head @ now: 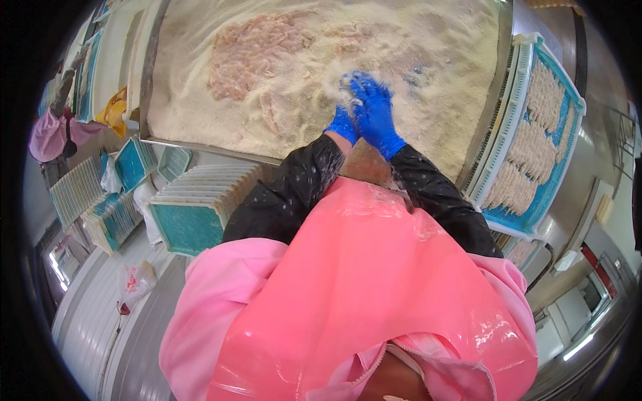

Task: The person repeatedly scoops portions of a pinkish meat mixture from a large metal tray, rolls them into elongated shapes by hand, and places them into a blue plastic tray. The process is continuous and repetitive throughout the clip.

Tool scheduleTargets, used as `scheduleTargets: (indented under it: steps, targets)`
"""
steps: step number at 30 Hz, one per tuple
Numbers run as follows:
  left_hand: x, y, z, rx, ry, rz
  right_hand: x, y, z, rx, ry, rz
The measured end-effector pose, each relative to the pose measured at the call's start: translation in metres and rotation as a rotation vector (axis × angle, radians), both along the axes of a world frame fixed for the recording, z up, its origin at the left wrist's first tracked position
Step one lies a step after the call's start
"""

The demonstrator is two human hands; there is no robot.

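Observation:
My left hand (pixel 346 123), in a blue glove, is pressed close against my right hand (pixel 373 108), also blue-gloved and dusted with crumbs. Both are over pale breadcrumbs (pixel 200 120) spread across a broad metal-edged tray. The right hand covers much of the left, and whatever lies between or beneath them is hidden. To the left of the hands is a heap of raw, pinkish meat strips (pixel 256 50), partly dusted. A few more coated pieces (pixel 271 113) lie nearer to me in the crumbs.
Stacked trays on the right hold rows of breaded strips (pixel 521 145) on a blue tray (pixel 554 200). At lower left stand stacked white and teal trays (pixel 188 228) and a plastic bag (pixel 136 283). A co-worker in pink (pixel 50 135) is at the far left, near a yellow cloth or bag (pixel 114 113).

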State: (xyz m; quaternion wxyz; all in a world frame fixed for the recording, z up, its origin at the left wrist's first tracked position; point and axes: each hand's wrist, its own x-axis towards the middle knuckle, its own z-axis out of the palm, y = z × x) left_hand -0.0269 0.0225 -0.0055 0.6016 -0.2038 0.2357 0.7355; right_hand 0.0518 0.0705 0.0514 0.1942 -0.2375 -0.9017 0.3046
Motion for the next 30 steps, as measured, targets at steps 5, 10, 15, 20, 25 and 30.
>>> scheduleTargets:
  steps: [5, 10, 15, 20, 25, 30]
  targets:
    - [0.005, -0.006, 0.052, 0.034, 0.047, -0.183, -0.009, -0.008, -0.023, -0.366, 0.174, -0.151]
    - [-0.018, -0.022, 0.058, 0.056, -0.064, 0.042, -0.029, 0.037, -0.021, 0.237, 0.043, -0.051]
    - [-0.025, -0.042, 0.012, 0.222, -0.002, -0.144, -0.056, 0.09, -0.022, 0.396, 0.05, -0.155]
    - [-0.033, -0.065, 0.03, 0.011, 0.398, -0.183, -0.048, 0.084, -0.023, 0.376, -0.035, -0.078]
    - [-0.04, -0.072, 0.063, -0.181, 1.166, -0.117, -0.01, 0.059, -0.036, -0.572, 0.287, -0.27]
    - [-0.041, -0.072, 0.065, -0.184, 0.95, -0.025, 0.035, 0.047, -0.016, -1.293, 0.109, -0.401]
